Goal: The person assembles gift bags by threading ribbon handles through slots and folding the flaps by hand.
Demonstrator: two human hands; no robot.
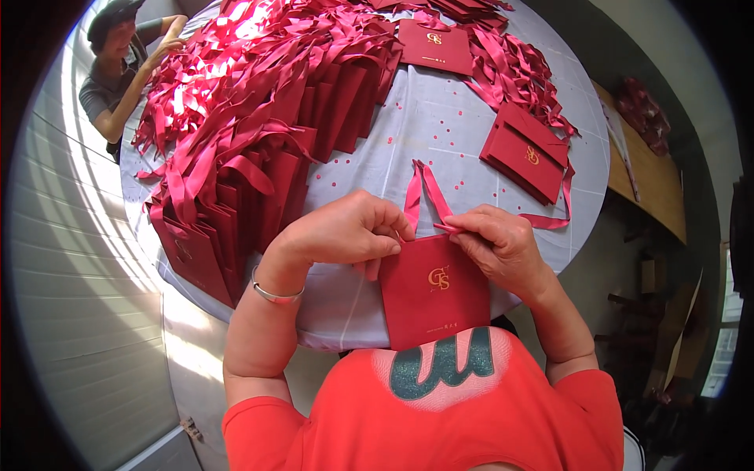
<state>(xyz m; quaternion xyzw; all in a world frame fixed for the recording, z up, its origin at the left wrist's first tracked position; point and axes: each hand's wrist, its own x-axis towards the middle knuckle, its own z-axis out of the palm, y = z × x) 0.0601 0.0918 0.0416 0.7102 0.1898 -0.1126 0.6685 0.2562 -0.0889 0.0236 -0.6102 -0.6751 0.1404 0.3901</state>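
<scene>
A dark red paper gift bag (416,302) with gold print lies flat before me, its lower edge close to my shirt. Pink-red ribbon (433,192) rises from its top edge in a narrow peak on the cloth. My left hand (353,228) is closed at the bag's top left corner, its fingertips pinching where the ribbon meets the paper. A short piece of ribbon hangs below those fingers. At the top right corner my right hand (500,242) pinches the ribbon between thumb and forefinger.
Many red bags with trailing ribbons (259,110) crowd the table's left and far side. A small stack of bags (528,153) lies at the right, another bag (434,47) farther back. Red paper dots dot the pale tablecloth (377,177). A person (118,71) reaches in at far left.
</scene>
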